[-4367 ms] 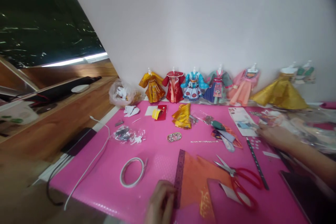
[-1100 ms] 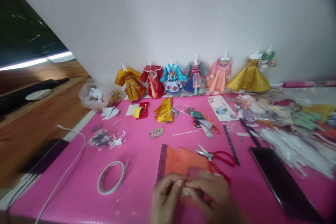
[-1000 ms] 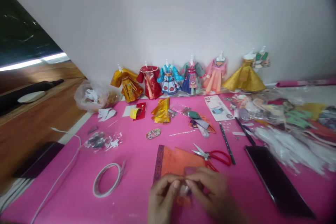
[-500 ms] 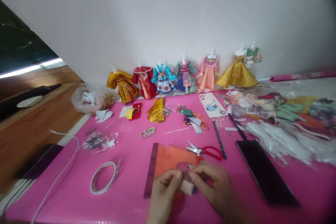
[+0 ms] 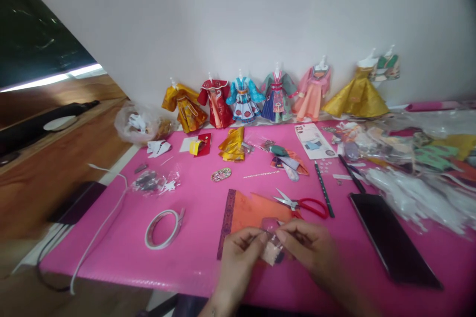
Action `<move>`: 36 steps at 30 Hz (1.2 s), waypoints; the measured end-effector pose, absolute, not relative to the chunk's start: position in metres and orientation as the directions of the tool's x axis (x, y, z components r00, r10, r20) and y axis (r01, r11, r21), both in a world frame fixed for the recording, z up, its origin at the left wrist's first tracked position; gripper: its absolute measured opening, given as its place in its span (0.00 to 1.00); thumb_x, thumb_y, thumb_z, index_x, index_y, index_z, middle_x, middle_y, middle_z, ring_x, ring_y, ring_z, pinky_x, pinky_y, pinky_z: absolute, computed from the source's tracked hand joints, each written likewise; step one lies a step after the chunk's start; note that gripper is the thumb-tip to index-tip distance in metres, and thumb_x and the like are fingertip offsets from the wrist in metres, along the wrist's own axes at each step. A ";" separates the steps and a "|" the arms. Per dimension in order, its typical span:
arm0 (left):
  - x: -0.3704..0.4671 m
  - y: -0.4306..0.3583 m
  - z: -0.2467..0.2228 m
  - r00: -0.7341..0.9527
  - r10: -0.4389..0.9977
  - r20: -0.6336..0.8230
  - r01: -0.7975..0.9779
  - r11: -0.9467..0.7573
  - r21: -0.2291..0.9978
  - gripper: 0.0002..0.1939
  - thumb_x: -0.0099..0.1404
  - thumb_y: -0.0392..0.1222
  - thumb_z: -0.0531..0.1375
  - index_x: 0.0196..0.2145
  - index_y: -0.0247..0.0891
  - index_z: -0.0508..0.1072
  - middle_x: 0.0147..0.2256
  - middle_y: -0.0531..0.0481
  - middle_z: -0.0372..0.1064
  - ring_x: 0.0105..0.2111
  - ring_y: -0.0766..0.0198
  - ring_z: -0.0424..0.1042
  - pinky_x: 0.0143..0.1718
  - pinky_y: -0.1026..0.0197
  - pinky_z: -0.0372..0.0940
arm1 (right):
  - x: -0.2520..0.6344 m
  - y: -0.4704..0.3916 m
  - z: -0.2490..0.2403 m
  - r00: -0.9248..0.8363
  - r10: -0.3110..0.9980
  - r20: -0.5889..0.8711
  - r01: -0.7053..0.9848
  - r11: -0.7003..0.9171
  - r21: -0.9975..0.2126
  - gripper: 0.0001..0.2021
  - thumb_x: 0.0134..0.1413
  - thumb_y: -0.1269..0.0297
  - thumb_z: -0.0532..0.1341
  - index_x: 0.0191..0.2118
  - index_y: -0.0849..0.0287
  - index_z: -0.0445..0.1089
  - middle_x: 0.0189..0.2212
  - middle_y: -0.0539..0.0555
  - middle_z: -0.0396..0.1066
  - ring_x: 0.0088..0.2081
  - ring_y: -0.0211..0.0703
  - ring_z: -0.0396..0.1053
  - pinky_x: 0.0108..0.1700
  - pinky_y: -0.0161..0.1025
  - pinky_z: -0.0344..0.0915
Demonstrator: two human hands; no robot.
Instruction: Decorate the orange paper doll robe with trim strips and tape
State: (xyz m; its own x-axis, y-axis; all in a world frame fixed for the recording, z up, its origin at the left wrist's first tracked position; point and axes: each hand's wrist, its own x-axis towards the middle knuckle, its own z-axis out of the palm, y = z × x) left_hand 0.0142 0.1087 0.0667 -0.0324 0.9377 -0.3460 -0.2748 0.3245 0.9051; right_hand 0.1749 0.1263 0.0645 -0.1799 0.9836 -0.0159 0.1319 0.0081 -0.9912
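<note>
Low in the middle of the head view, my left hand and my right hand pinch a small scrap of fabric between thumbs and fingertips. The scrap is cream with a jagged lower edge, and a dark part shows behind it; the rest is hidden by my fingers. Just beyond lies an orange cloth piece with a dark purple patterned border along its left side. Red-handled scissors rest with their blades open, partly over the orange cloth.
A roll of tape lies left, a black phone right, beside a dark pencil. Doll dresses on stands, one a gold dress, line the wall. Plastic bags of pieces fill the right side. A white cable crosses the left edge.
The camera view has shifted, so the table's things sit farther right and higher. Both hands keep their pinch on the fabric scrap, with its cream part turned slightly.
</note>
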 end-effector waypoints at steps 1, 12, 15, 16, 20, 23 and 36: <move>0.012 0.108 0.066 -0.030 0.937 -0.349 -0.283 0.326 0.902 0.19 0.52 0.54 0.71 0.22 0.33 0.78 0.19 0.52 0.70 0.20 0.69 0.64 0.24 0.67 0.62 | 0.174 0.127 0.066 -0.189 0.982 0.004 0.146 0.032 -0.989 0.13 0.58 0.59 0.61 0.26 0.58 0.75 0.19 0.49 0.68 0.23 0.38 0.64 0.25 0.34 0.59; -0.003 0.110 0.073 -0.048 0.950 -0.310 -0.335 0.277 0.901 0.14 0.52 0.48 0.70 0.27 0.35 0.75 0.23 0.53 0.73 0.23 0.68 0.68 0.26 0.66 0.64 | 0.157 0.130 0.082 -0.245 0.937 0.251 0.260 0.313 -0.913 0.09 0.58 0.67 0.61 0.27 0.56 0.76 0.21 0.49 0.71 0.24 0.38 0.68 0.27 0.33 0.63; -0.006 0.110 0.074 -0.027 0.951 -0.307 -0.354 0.278 0.893 0.09 0.52 0.43 0.69 0.27 0.35 0.75 0.23 0.53 0.73 0.24 0.67 0.69 0.27 0.67 0.64 | 0.151 0.130 0.081 -0.238 0.938 0.253 0.273 0.315 -0.909 0.09 0.58 0.67 0.61 0.27 0.56 0.75 0.22 0.49 0.71 0.24 0.37 0.68 0.26 0.32 0.62; -0.007 0.110 0.073 -0.019 0.951 -0.309 -0.362 0.282 0.888 0.08 0.53 0.42 0.68 0.27 0.35 0.74 0.24 0.53 0.73 0.24 0.67 0.69 0.27 0.67 0.63 | 0.150 0.130 0.081 -0.235 0.939 0.250 0.279 0.312 -0.908 0.09 0.58 0.67 0.61 0.27 0.56 0.75 0.21 0.49 0.70 0.24 0.37 0.68 0.26 0.32 0.62; -0.012 0.109 0.069 0.010 0.949 -0.314 -0.389 0.293 0.873 0.09 0.56 0.43 0.66 0.28 0.34 0.75 0.24 0.52 0.73 0.23 0.68 0.69 0.27 0.66 0.63 | 0.147 0.132 0.081 -0.233 0.943 0.236 0.289 0.299 -0.909 0.10 0.58 0.67 0.60 0.26 0.57 0.74 0.21 0.49 0.70 0.24 0.38 0.68 0.26 0.33 0.62; -0.016 0.110 0.064 -0.010 0.950 -0.312 -0.400 0.282 0.872 0.12 0.57 0.47 0.67 0.29 0.34 0.76 0.25 0.52 0.74 0.25 0.68 0.69 0.29 0.66 0.63 | 0.146 0.132 0.082 -0.226 0.950 0.216 0.275 0.275 -0.921 0.11 0.58 0.65 0.60 0.25 0.58 0.73 0.21 0.50 0.70 0.24 0.38 0.68 0.27 0.34 0.62; -0.019 0.114 0.074 -0.038 0.936 -0.351 -0.463 0.295 0.836 0.15 0.55 0.49 0.71 0.28 0.33 0.77 0.24 0.51 0.74 0.23 0.69 0.69 0.28 0.67 0.63 | 0.149 0.137 0.085 -0.280 0.960 -0.003 0.286 0.080 -0.955 0.13 0.59 0.59 0.58 0.29 0.58 0.75 0.23 0.52 0.75 0.24 0.41 0.70 0.25 0.34 0.63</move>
State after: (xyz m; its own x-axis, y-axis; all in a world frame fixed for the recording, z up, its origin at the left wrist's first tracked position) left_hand -0.0186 0.1136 0.0744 -0.0376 0.9355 -0.3513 -0.4625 0.2954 0.8360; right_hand 0.1492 0.1366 0.0854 -0.2795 0.9601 -0.0034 0.2863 0.0799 -0.9548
